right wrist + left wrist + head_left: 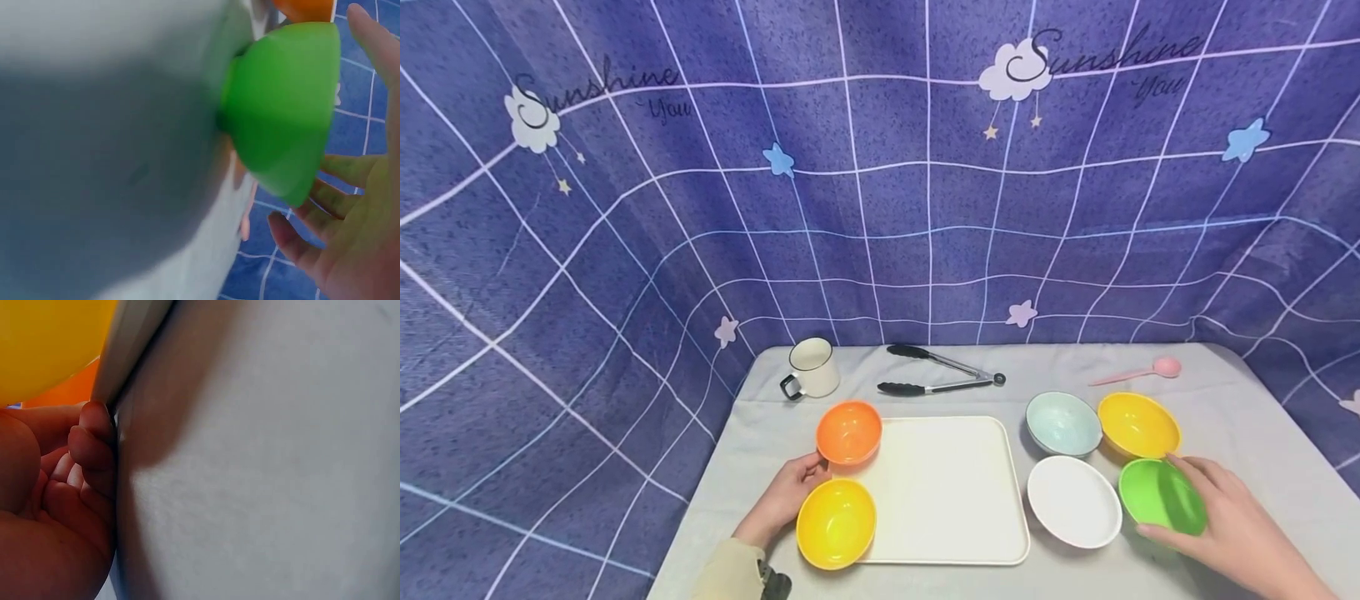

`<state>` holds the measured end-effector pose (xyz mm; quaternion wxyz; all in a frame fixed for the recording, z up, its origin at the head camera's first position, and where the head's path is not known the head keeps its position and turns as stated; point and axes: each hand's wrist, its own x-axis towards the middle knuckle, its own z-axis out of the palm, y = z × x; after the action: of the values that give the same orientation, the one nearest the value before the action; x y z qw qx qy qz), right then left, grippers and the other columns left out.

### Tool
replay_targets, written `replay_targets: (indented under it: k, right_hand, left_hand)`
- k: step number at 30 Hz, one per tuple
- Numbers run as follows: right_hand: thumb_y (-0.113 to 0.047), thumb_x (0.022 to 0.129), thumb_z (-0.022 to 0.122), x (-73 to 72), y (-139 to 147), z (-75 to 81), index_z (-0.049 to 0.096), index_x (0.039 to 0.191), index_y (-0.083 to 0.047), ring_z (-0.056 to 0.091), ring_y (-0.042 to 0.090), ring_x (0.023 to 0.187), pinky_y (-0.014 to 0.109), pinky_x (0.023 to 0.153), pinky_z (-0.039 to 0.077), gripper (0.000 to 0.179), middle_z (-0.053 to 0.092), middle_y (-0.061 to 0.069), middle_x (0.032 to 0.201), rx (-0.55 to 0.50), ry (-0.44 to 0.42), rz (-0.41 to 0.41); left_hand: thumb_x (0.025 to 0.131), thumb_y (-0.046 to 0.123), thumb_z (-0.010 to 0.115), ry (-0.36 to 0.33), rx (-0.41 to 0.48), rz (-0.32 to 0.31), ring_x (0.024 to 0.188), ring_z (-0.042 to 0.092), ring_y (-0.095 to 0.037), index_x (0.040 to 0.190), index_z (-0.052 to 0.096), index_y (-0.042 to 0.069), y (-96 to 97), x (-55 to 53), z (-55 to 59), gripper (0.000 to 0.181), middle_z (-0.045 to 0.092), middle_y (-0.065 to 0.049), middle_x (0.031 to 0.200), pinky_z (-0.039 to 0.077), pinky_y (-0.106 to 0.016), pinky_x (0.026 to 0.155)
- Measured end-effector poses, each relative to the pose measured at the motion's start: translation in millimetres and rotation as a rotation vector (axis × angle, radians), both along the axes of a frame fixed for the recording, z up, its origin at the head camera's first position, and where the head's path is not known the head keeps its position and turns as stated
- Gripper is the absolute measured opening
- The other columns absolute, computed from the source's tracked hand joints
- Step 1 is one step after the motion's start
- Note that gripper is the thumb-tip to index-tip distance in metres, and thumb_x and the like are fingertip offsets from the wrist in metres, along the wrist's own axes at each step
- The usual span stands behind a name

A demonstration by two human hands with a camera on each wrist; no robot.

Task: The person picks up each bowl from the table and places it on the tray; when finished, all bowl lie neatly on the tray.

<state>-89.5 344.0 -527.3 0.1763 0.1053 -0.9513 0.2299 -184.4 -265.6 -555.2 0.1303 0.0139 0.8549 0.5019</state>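
In the head view my left hand (792, 493) is at the left edge of a white tray (947, 492), its curled fingers on the tray's rim. A yellow bowl (837, 525) and an orange bowl (849, 433) overlap that edge on either side of the hand. The left wrist view shows the fingertips (95, 419) low against the rim and the tabletop. My right hand (1232, 521) spans a green bowl (1157, 496) with fingers spread. In the right wrist view the thumb stands apart from the green bowl (284, 106); the other fingers lie close behind its wall.
A white bowl (1073, 502), a pale blue bowl (1063, 425) and another yellow bowl (1138, 425) cluster beside the green one. Along the back are a mug (815, 368), tongs (951, 387) and a pink spoon (1165, 367). A patterned blue curtain (887, 208) borders the table.
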Motion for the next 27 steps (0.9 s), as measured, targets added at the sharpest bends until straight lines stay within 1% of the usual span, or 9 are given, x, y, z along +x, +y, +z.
replay_targets:
  k: [4, 7, 12, 14, 17, 19, 20, 24, 27]
  right_hand:
    - [-0.048, 0.061, 0.100, 5.5, 0, -8.1, 0.044, 0.148, 0.009, 0.052, 0.050, 0.110, 0.072, 0.080, 0.043, 0.117, 0.049, 0.029, 0.134, -0.039, -0.111, -0.023]
    - [-0.046, 0.062, 0.099, 6.8, 0, -12.7, 0.039, 0.151, 0.010, 0.051, 0.050, 0.112, 0.071, 0.083, 0.042, 0.121, 0.046, 0.031, 0.136, -0.054, -0.129, -0.028]
    - [-0.044, 0.054, 0.103, 4.4, 2, -16.5, 0.045, 0.146, 0.010, 0.055, 0.047, 0.108, 0.040, 0.087, 0.041, 0.121, 0.052, 0.029, 0.132, -0.044, -0.043, -0.010]
    - [-0.044, 0.051, 0.103, 3.4, 2, -16.9, 0.046, 0.143, 0.012, 0.057, 0.048, 0.105, 0.038, 0.083, 0.042, 0.122, 0.054, 0.030, 0.128, -0.029, -0.027, -0.003]
    - [-0.044, 0.048, 0.104, 1.7, 3, -16.5, 0.049, 0.140, 0.013, 0.060, 0.048, 0.100, 0.042, 0.076, 0.047, 0.121, 0.056, 0.030, 0.123, -0.015, -0.020, 0.003]
    - [-0.045, 0.047, 0.104, 0.9, 3, -14.7, 0.049, 0.138, 0.014, 0.061, 0.048, 0.098, 0.052, 0.073, 0.050, 0.121, 0.057, 0.032, 0.120, -0.006, -0.023, 0.009]
    - [-0.046, 0.047, 0.104, -0.1, 2, -13.6, 0.050, 0.137, 0.014, 0.062, 0.048, 0.097, 0.051, 0.072, 0.051, 0.121, 0.058, 0.032, 0.119, 0.002, -0.023, 0.009]
    - [-0.049, 0.047, 0.104, -2.2, 1, -9.3, 0.050, 0.135, 0.016, 0.063, 0.050, 0.094, 0.061, 0.072, 0.052, 0.121, 0.058, 0.035, 0.116, 0.025, -0.032, 0.012]
    - [-0.048, 0.045, 0.104, -3.1, 2, -8.6, 0.051, 0.133, 0.015, 0.064, 0.049, 0.091, 0.061, 0.071, 0.052, 0.121, 0.059, 0.036, 0.114, 0.037, -0.016, 0.011]
  left_hand:
    - [0.104, 0.015, 0.064, -0.001, 0.002, 0.006, 0.075, 0.058, -0.021, 0.145, 0.059, 0.004, -1.9, 0.8, -1.5, 0.043, 0.063, -0.004, 0.085, 0.049, -0.033, 0.071]
    - [0.103, 0.016, 0.064, 0.010, 0.008, 0.002, 0.075, 0.058, -0.021, 0.144, 0.060, 0.005, -2.6, 1.6, -2.5, 0.043, 0.063, -0.004, 0.084, 0.049, -0.033, 0.071]
    - [0.103, 0.019, 0.065, 0.016, 0.010, 0.000, 0.081, 0.059, -0.021, 0.144, 0.061, 0.008, -2.1, 2.3, -2.9, 0.043, 0.064, -0.004, 0.085, 0.047, -0.034, 0.078]
    - [0.103, 0.019, 0.065, 0.014, 0.008, -0.006, 0.080, 0.059, -0.021, 0.144, 0.061, 0.008, -2.4, 1.8, -2.4, 0.043, 0.063, -0.004, 0.084, 0.047, -0.034, 0.077]
    - [0.103, 0.017, 0.064, 0.017, 0.007, -0.024, 0.079, 0.059, -0.022, 0.143, 0.062, 0.008, -3.9, -0.2, -2.2, 0.041, 0.063, -0.004, 0.084, 0.047, -0.034, 0.076]
    - [0.104, 0.016, 0.064, 0.020, 0.011, -0.036, 0.077, 0.059, -0.022, 0.142, 0.063, 0.009, -4.8, -1.5, -2.2, 0.039, 0.063, -0.004, 0.083, 0.048, -0.034, 0.075]
    - [0.104, 0.016, 0.063, 0.018, 0.011, -0.037, 0.077, 0.059, -0.022, 0.141, 0.064, 0.009, -5.2, -2.0, -2.2, 0.038, 0.063, -0.004, 0.083, 0.048, -0.034, 0.075]
    - [0.103, 0.016, 0.064, 0.020, 0.009, -0.036, 0.077, 0.058, -0.021, 0.140, 0.064, 0.010, -5.6, -1.7, -2.0, 0.037, 0.062, -0.004, 0.083, 0.047, -0.034, 0.075]
    - [0.103, 0.017, 0.064, 0.030, 0.002, -0.037, 0.078, 0.057, -0.021, 0.139, 0.065, 0.009, -5.0, -1.0, -1.3, 0.037, 0.062, -0.004, 0.083, 0.046, -0.034, 0.076]
